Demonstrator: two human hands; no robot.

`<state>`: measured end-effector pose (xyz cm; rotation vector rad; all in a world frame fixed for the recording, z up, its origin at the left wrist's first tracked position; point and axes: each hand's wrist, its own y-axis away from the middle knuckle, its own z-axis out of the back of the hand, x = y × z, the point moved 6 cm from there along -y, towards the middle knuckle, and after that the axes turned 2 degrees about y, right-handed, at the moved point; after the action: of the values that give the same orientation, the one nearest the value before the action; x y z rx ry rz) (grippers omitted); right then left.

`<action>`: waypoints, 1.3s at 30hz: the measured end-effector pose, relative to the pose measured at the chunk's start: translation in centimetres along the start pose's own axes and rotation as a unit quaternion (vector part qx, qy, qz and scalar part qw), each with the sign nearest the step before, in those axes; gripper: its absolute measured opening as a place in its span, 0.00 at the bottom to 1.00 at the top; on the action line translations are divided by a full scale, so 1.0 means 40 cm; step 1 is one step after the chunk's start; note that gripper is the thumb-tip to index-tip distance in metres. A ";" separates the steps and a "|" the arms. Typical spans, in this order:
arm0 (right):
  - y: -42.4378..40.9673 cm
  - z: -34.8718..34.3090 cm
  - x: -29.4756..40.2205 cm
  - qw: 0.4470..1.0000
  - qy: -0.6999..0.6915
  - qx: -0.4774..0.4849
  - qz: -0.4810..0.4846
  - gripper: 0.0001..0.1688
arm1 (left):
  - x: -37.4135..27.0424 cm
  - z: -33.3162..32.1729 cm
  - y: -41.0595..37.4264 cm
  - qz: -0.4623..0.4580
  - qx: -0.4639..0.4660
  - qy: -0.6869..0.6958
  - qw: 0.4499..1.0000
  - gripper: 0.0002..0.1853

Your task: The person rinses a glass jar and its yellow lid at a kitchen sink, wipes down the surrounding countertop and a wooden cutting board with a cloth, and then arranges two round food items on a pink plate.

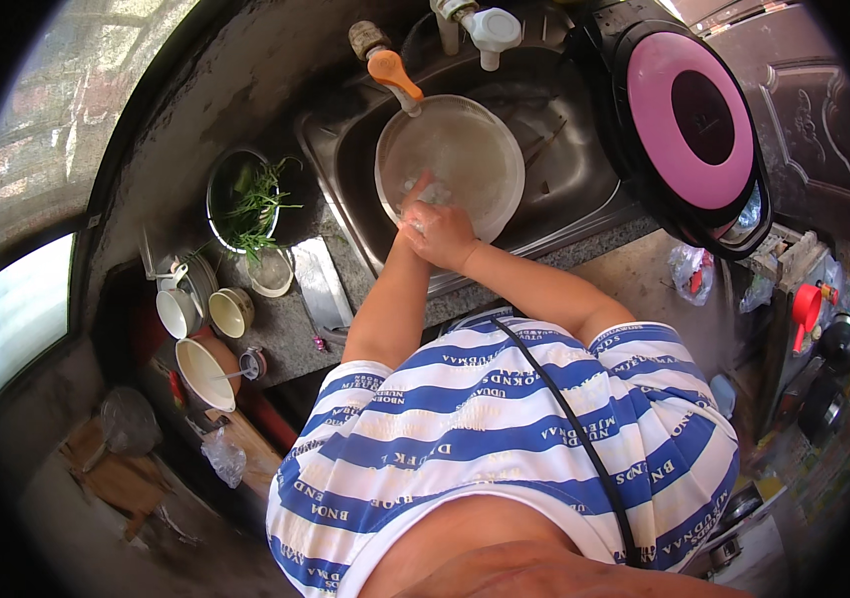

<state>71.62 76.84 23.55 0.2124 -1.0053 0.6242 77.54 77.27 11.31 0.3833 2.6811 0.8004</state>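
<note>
A round, pale mesh-rimmed basin or strainer (486, 161) stands in the stainless-steel sink (582, 196), holding cloudy water. At its near edge my two hands meet. My right hand (446, 233) lies across my left hand (416, 196) near the wrist and covers much of it. Fingers of my left hand point into the basin, partly under the water. Whitish matter, perhaps foam, shows beside them; whether either hand holds anything is hidden. The orange-handled tap (392, 73) has its spout over the basin's far left rim.
Left of the sink are a bowl of green leafy vegetables (254, 205), a cleaver (322, 280), a small strainer (270, 270), a cream cup (231, 312) and a large pale bowl (206, 374). A pink-lidded electric appliance (645, 127) overhangs the right side. A white tap (494, 34) is behind.
</note>
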 end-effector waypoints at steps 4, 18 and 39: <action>-0.038 0.018 -0.090 1.000 -0.001 -0.025 -0.012 0.12 | 0.033 -0.008 -0.009 0.022 -0.052 0.094 0.994 0.19; -0.122 0.034 -0.360 0.936 0.271 0.129 -0.184 0.21 | 0.021 -0.030 0.092 -0.055 -0.230 -0.186 0.954 0.41; -0.012 0.025 -0.122 0.990 0.005 0.092 -0.110 0.14 | 0.060 -0.027 0.051 -0.058 -0.267 0.070 0.959 0.22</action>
<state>69.33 74.10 20.05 0.4750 -0.8995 0.5152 75.29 79.19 12.78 0.0351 2.4410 1.5004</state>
